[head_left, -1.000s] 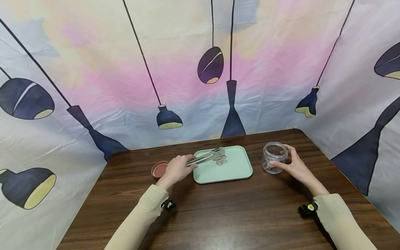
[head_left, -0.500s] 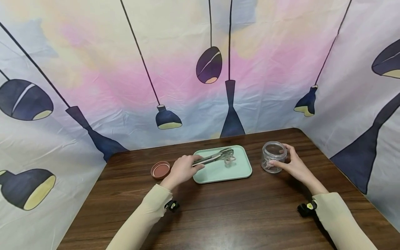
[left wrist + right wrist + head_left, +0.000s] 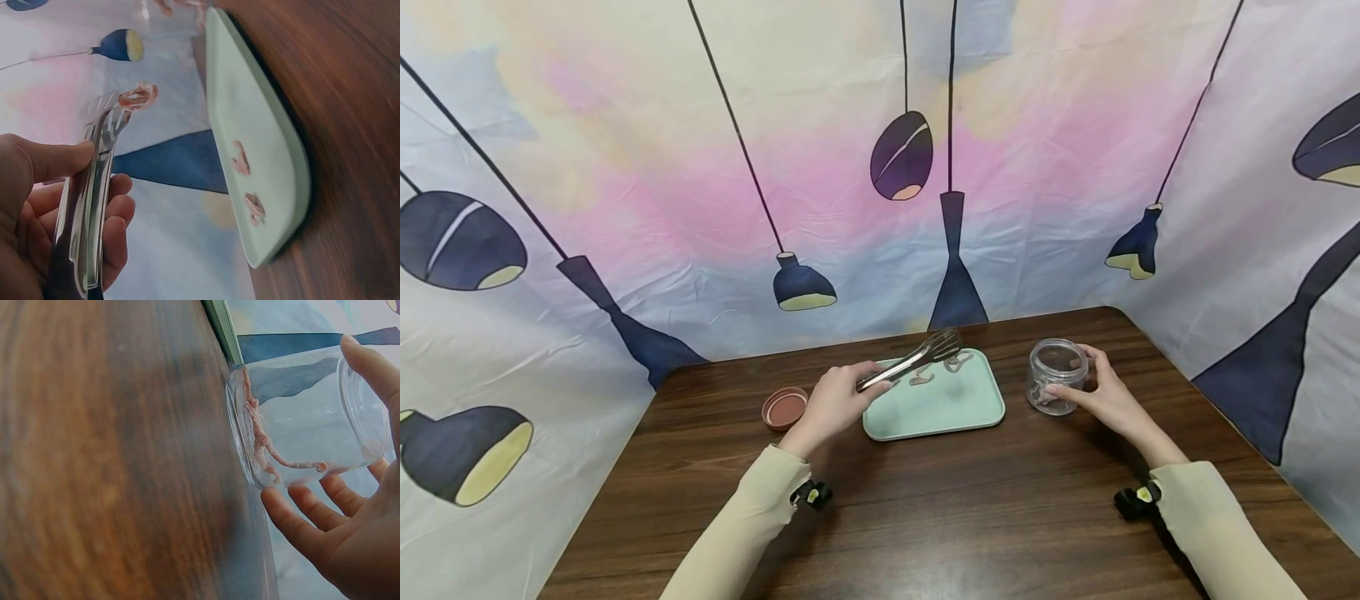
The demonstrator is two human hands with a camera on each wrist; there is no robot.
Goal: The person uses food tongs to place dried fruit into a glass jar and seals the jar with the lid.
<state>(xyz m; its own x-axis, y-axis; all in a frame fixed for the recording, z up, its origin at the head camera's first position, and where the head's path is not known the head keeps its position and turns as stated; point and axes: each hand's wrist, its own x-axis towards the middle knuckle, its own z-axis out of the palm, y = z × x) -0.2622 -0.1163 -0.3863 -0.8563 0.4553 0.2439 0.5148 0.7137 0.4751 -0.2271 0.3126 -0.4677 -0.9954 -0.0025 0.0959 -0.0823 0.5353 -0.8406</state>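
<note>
My left hand [image 3: 835, 398] grips metal tongs [image 3: 94, 169] with slotted tips, raised over a pale green tray [image 3: 932, 417]. A pinkish, dried-looking strip [image 3: 139, 97] is curled at the tips of the tongs, above the tray surface. Further pinkish pieces [image 3: 254, 208] lie on the tray near one end. Standing on the table to the right of the tray is a lidless clear jar [image 3: 1058, 367], which my right hand [image 3: 1108, 400] holds with thumb and fingers around its side. Thin pinkish strips [image 3: 257, 434] lie at the jar's bottom.
A reddish-brown round lid [image 3: 786, 408] lies on the dark wooden table [image 3: 955, 508], left of the tray and beside my left hand. Behind the table hangs a cloth [image 3: 850, 217] printed with lamps.
The tongs dipped at the tray and moved right, then rose with a strip at their tips. My left hand shifted slightly right. The jar and right hand stayed in place.
</note>
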